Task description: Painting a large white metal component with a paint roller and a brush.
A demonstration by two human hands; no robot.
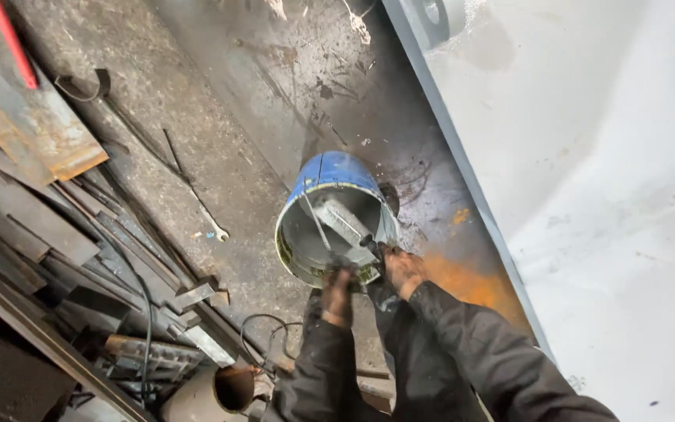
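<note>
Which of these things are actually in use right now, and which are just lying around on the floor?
In use:
blue bucket, tilted
left hand at its rim
right hand at its rim

Lying about:
spanner
rusty metal strips
black cable
pipe end

Stained grey concrete floor (220, 133) with an orange rust patch (462, 277) at right. On it: a blue bucket (336, 211) at centre, a wrench (211, 223) just left, scrap metal strips (48, 227) piled far left, and a black cable (263, 324) near.
</note>
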